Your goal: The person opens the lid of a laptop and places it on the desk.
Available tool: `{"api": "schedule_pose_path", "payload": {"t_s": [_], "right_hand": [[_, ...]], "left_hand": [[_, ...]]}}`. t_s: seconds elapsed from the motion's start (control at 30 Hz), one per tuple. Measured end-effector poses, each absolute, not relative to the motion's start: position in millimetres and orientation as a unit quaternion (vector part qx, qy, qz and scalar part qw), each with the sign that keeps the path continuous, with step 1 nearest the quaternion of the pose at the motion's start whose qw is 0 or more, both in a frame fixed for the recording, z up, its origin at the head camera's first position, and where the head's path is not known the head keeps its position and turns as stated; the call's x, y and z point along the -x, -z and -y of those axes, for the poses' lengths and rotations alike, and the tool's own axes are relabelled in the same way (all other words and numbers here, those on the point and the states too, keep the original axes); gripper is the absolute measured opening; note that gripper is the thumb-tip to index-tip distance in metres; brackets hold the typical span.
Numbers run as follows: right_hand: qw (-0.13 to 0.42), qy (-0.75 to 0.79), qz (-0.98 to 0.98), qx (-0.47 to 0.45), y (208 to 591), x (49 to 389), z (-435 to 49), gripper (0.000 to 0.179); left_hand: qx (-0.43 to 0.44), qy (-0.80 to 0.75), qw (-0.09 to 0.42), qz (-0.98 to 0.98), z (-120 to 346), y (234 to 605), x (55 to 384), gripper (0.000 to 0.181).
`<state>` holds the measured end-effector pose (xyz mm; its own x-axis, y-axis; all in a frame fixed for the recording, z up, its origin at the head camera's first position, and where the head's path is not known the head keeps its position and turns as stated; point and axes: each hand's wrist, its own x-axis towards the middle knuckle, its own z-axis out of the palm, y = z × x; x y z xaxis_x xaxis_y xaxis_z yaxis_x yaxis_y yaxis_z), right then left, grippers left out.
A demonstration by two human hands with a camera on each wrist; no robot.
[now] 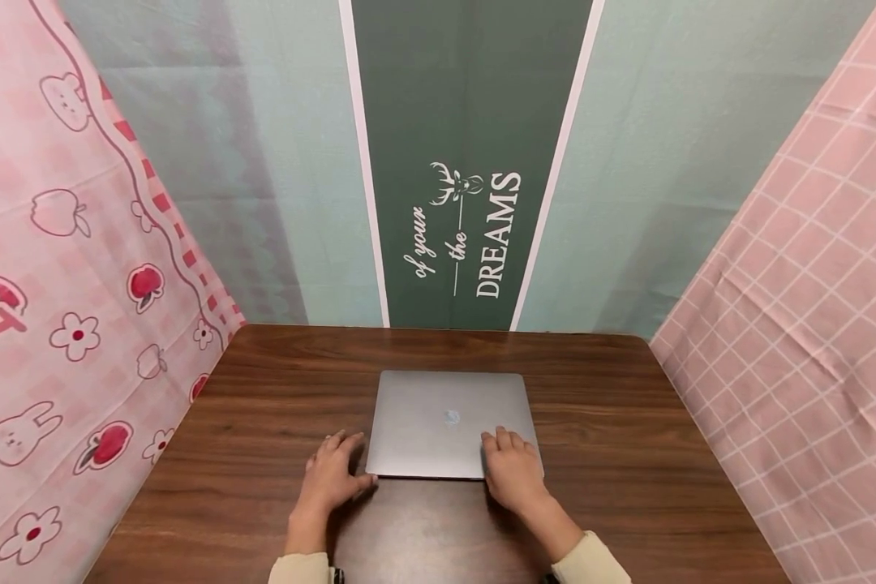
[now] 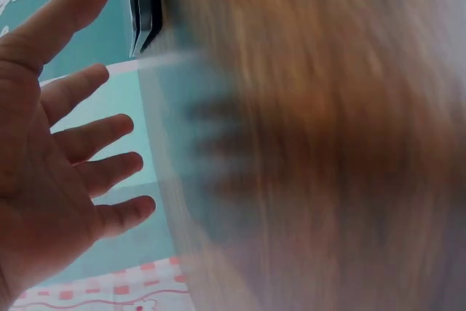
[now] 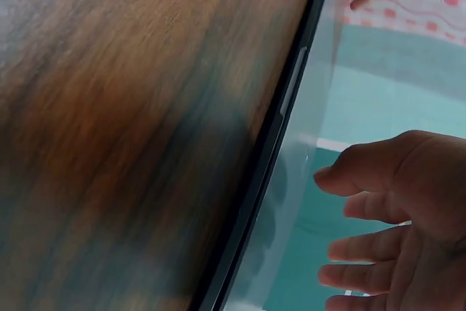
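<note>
A closed silver laptop with a small logo on its lid lies flat on the wooden table. Beside its left edge is my left hand, fingers spread and thumb pointing at the near left corner. The left wrist view shows that palm with nothing in it, next to the dark side of the laptop. Over the near right part of the lid is my right hand. In the right wrist view its fingers extend loosely above the shiny lid, which reflects them; the notched front edge faces me.
The brown table has rounded far corners. Behind it hangs a green cloth with white lettering and a deer head. A pink patterned cloth drapes on the left, a pink checked cloth on the right.
</note>
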<state>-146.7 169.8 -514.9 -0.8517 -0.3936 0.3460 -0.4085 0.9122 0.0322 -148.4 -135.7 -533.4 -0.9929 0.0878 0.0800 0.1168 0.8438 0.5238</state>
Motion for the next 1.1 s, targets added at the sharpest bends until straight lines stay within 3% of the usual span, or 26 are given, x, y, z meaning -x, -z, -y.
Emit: {"api": "schedule_pose_path", "payload": {"t_s": [0.17, 0.43, 0.8, 1.1], "right_hand": [[0.166, 0.005, 0.958, -0.232, 519, 149, -159, 0.040], [0.108, 0.037, 0.966, -0.231, 524, 153, -142, 0.048], [0.075, 0.059, 0.968, -0.232, 527, 152, -118, 0.066], [0.060, 0.071, 0.966, -0.242, 534, 153, -103, 0.068]], "left_hand": [[0.039, 0.286, -0.006, 0.957, 133, 534, 152, 0.073], [0.004, 0.316, -0.052, 0.947, 131, 539, 154, 0.076], [-0.011, 0.344, -0.062, 0.937, 126, 542, 149, 0.074], [-0.012, 0.326, -0.067, 0.943, 124, 540, 148, 0.069]]}}
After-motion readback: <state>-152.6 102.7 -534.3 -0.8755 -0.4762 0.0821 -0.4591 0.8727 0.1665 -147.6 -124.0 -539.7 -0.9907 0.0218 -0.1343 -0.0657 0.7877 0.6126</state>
